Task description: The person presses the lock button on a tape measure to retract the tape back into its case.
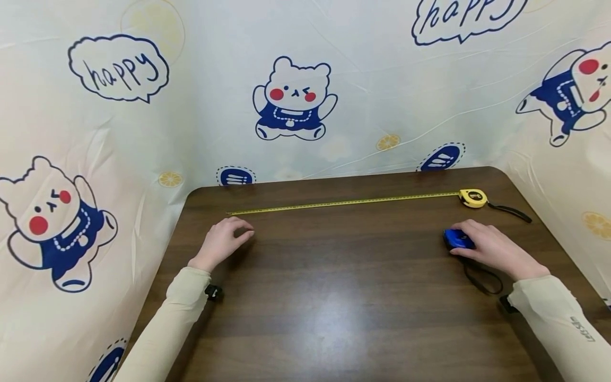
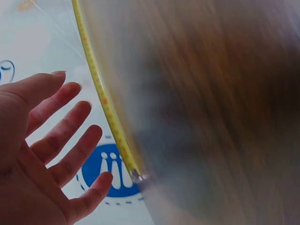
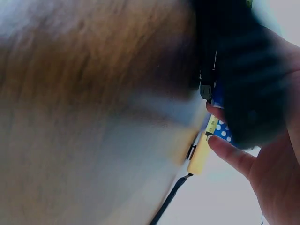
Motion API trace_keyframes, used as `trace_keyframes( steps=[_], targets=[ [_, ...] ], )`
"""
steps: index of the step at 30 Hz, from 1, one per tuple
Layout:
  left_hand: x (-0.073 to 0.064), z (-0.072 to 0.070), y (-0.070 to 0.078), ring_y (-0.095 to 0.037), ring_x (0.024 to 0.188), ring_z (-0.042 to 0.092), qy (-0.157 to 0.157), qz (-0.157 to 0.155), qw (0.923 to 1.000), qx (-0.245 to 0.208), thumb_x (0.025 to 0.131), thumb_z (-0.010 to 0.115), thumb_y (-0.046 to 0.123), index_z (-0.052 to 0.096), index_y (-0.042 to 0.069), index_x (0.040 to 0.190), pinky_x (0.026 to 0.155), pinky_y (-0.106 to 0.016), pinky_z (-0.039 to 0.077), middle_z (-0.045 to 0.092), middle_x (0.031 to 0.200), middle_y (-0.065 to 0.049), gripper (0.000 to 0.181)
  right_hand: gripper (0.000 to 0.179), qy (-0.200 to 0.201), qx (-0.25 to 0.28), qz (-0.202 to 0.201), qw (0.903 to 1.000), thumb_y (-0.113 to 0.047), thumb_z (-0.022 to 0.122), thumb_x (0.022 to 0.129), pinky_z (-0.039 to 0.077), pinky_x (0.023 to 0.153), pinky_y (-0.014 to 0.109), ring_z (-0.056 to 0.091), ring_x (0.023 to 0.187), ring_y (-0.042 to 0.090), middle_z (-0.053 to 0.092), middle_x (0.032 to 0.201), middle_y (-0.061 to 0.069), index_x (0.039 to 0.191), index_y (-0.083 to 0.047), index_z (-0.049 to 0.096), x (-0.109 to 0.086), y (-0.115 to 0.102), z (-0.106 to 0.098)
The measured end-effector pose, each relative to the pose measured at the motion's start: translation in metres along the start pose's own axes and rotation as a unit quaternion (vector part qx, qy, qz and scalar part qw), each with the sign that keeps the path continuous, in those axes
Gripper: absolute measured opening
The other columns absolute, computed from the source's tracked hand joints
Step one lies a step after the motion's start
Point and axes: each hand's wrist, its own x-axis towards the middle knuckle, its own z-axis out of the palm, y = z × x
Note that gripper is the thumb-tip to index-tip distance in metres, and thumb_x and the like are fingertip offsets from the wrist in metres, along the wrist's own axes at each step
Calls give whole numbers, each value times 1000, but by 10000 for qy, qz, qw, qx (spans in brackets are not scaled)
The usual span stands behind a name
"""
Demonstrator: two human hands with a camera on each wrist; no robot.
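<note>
"Pale, bear-printed fabric [image 1: 363, 79] is hanging behind the brown wood-grain desk [image 1: 305, 297]. What's the head camera showing?"

"One yellow plastic-cased tape measure [image 1: 473, 198] is lying near the far edge, its thin yellow blade [image 1: 343, 202] extending left. The left hand [image 1: 221, 241] is hovering empty beside the blade's end; the right hand [image 1: 491, 241] is gripping a blue plastic-cased tape measure [image 1: 459, 239]."

"What's worrying you?"

"Recoil, I'd guess, if the yellow lock isn't holding; a stray knuckle could also knock that blade askew. The black looped strap [image 1: 487, 292] is trailing near the right wrist and might snag. Neither lock is showing clearly."

"Left wrist?"

"Fingers are standing apart, holding nothing, near the metal hook [image 2: 136, 176]. The desk is blurring."

"Right wrist?"

"Some dark, blurred shape [image 3: 253, 79] is covering most of the grip, and the yellow case's strap is running out of frame."
</note>
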Motion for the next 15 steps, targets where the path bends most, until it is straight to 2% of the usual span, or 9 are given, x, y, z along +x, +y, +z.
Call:
trace_keyframes(
  steps=[6,9,15],
  targets=[
    [-1,-8,-16,-39,108,68,-61,-280,9996,11,100,72,23,79,10,108,91,-63,52,75,111,-13,17,52,-252,-8,360,9990,-34,80,93,49,89,66,66,105,39,67,118,21,129,1,63,2,1,-7],
    [2,-12,-23,-39,106,68,-123,-426,9990,20,101,71,24,79,9,108,89,-63,52,74,111,-14,19,48,-279,2,557,9981,-33,73,99,46,93,69,65,111,46,66,123,25,130,2,63,3,6,-16],
    [11,-17,-37,-42,111,65,-81,-702,9975,-84,102,69,22,77,6,114,93,-66,50,71,118,-19,22,40,-246,-235,709,9969,-24,74,98,50,89,69,67,102,49,66,118,29,125,4,64,9,31,-31]
  ],
)
